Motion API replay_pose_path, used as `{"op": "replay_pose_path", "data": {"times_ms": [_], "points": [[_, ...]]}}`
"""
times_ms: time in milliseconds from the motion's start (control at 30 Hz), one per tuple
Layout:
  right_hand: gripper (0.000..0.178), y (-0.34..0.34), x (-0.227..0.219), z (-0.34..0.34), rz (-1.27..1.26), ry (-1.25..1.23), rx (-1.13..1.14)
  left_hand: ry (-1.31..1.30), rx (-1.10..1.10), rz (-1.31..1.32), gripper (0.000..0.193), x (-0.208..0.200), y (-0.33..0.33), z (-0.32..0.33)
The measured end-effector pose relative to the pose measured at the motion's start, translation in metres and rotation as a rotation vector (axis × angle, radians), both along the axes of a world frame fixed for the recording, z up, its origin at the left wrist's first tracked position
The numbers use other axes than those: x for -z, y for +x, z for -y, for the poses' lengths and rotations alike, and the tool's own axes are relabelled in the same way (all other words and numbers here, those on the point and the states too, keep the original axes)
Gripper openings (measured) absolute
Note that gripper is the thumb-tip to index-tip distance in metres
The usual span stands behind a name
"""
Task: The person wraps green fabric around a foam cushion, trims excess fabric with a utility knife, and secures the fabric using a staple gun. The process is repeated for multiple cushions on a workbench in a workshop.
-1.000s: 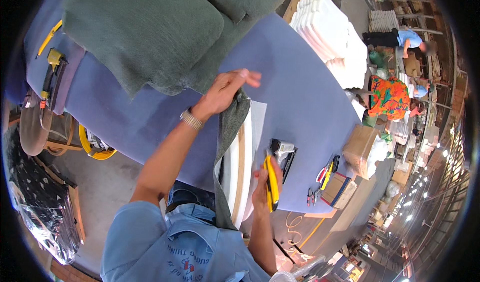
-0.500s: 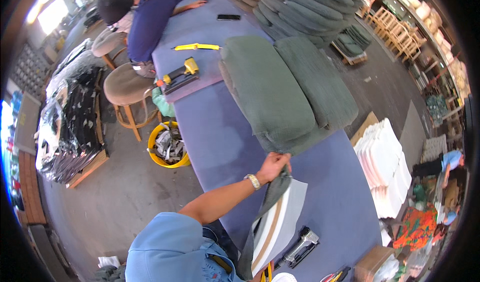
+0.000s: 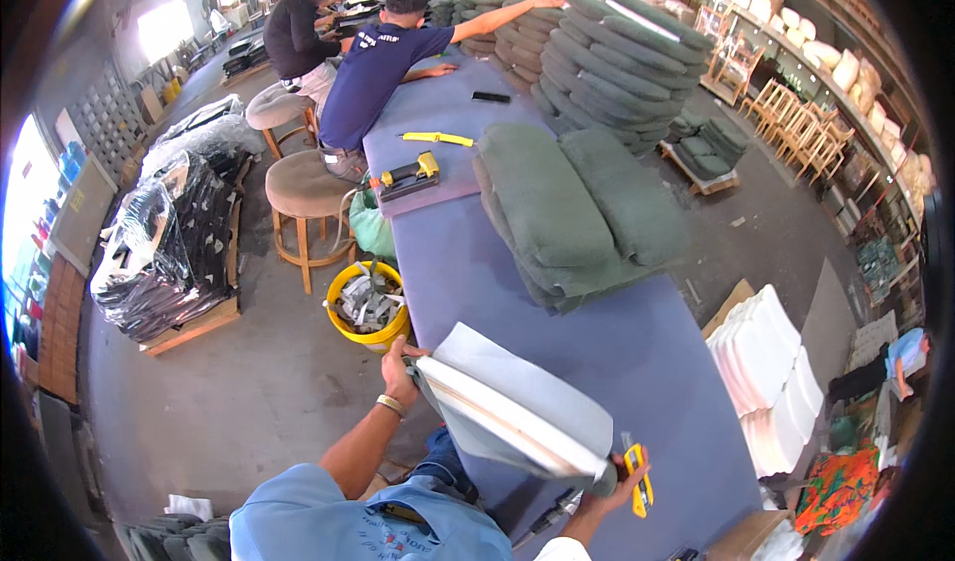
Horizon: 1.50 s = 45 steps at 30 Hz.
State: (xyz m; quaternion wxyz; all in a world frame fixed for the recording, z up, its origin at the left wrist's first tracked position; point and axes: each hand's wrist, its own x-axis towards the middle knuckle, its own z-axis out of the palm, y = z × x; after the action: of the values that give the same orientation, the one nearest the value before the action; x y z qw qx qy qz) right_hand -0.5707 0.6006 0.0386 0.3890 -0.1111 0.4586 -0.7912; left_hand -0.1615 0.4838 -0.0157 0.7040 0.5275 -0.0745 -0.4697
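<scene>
A padded panel (image 3: 517, 407), with a pale grey sheet, layered white edge and dark green fabric at its ends, is held up crosswise over the near table edge. My left hand (image 3: 400, 374) is closed round its left end. At its right end, my right hand (image 3: 622, 479) has a yellow utility knife (image 3: 637, 481) and also supports the panel's corner. Whether the blade is out is hard to make out. Beside my right forearm lies a silver staple gun (image 3: 552, 516), partly hidden.
Folded green padded covers (image 3: 562, 203) lie ahead on the blue-grey table (image 3: 686, 392). Farther up are a yellow staple gun (image 3: 410, 173), a yellow strap-like strip (image 3: 438, 138) and a phone (image 3: 490, 96). A yellow scrap bucket (image 3: 383, 340) stands left. A co-worker (image 3: 383, 74) sits at the far left.
The panel has swung from pointing away to lying crosswise. My left hand has moved left and nearer with its end; my right hand with the knife has come into view. The co-worker's arm reaches out right.
</scene>
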Motion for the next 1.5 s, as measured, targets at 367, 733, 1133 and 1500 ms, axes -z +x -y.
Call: {"op": "replay_pose_path", "data": {"times_ms": [367,733,1133,1500], "points": [[0.055,-0.094,-0.063,0.145,-0.215,-0.084,0.179,0.043,0.138,0.629,0.047,-0.044,-0.131,-0.070],[0.033,-0.020,-0.100,0.023,-0.048,-0.263,0.031,0.122,0.660,0.390,0.070,-0.124,-0.178,-0.099],[0.031,0.088,-0.104,-0.005,-1.014,0.303,-0.920,0.033,0.687,0.346,0.066,-0.086,-0.165,-0.113],[0.031,0.121,-0.092,-0.018,-0.875,0.238,-0.815,-0.121,0.714,0.409,0.061,-0.080,-0.148,-0.102]]}}
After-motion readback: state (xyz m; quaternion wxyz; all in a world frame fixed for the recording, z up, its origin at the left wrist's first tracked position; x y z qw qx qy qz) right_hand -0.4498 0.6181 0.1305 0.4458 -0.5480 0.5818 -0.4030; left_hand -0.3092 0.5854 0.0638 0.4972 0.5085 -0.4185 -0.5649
